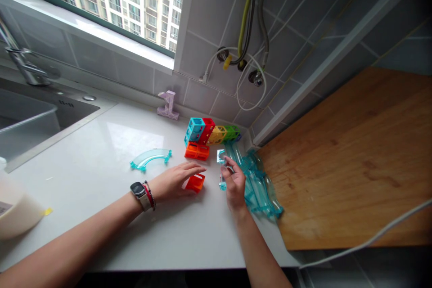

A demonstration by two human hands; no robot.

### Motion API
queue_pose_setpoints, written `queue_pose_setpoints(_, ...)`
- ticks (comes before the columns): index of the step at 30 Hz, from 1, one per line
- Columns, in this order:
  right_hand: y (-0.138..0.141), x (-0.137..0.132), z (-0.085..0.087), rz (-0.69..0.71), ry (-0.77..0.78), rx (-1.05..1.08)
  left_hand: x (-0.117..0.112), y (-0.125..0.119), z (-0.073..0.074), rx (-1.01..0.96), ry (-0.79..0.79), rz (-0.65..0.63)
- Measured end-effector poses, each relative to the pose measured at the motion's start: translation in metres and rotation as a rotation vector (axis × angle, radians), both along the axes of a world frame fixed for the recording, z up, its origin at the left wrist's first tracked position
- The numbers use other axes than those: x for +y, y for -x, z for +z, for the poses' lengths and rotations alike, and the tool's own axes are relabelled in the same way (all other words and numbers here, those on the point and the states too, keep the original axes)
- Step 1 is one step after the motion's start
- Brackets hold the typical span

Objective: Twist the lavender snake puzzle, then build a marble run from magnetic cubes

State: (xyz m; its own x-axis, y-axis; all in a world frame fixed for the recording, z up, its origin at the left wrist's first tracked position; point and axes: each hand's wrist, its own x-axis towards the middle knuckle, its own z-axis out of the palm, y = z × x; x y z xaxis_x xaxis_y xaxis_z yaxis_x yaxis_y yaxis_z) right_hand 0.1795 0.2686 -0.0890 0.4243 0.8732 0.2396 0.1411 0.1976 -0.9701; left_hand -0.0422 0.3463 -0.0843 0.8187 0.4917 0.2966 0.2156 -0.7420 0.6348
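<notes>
My left hand (178, 181), a watch on its wrist, lies around a small orange block (195, 183) on the countertop. Its thumb is on the near side and its fingers reach over the far side. In my right hand (233, 183) is a clear teal plastic piece (221, 156), pinched between thumb and fingers; part of it is hidden by the fingers. Just beyond my hands lies an orange openwork block (197, 151). Behind it stand light-blue (194, 130), red (207, 130), yellow (218, 135) and green (231, 132) blocks in a row.
A curved clear teal track (151, 158) lies on the white countertop (118, 216). Several teal track pieces (258, 184) are piled beside a leaning wooden board (347, 157). A purple piece (168, 105) stands by the wall. Left are a sink (81, 110) and a tape roll (20, 216).
</notes>
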Motion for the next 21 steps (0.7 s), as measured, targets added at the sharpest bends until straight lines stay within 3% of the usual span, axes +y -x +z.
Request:
queue_pose_setpoints(8,0.002,-0.001,0.0,0.006,-0.027,-0.167,0.008,0.006,-0.001,-0.183,0.283,0.16)
queue_pose_setpoints(13,0.009,-0.006,0.004,0.129,-0.011,-0.378,0.006,0.005,-0.009,-0.058,0.216,0.201)
queue_pose_setpoints(21,0.014,-0.005,0.005,0.205,0.044,-0.475,0.009,0.001,-0.016,-0.041,0.113,0.202)
